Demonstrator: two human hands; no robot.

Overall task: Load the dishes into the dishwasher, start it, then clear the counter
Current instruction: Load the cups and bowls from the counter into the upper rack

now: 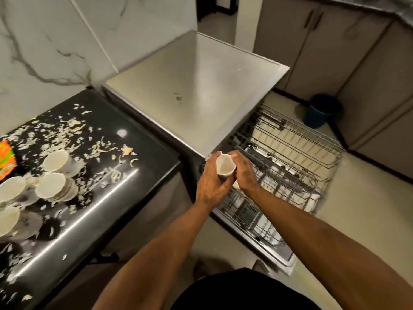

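A small white cup (225,167) is held between both hands at the corner of the dishwasher, above its pulled-out wire racks. My left hand (211,182) grips the cup from the left and below. My right hand (244,173) curls around its right side. The upper rack (297,144) and the lower rack (257,218) stand pulled out over the open door and look bare of dishes. On the black counter (125,182) to the left, several white cups (55,161) sit on saucers and stacked plates (67,191).
Vegetable scraps (73,128) litter the black counter, and an orange and green packet (6,159) lies at its left edge. The dishwasher's steel top (196,86) is bare. A dark blue bin (321,110) stands on the floor by grey cabinets (357,52).
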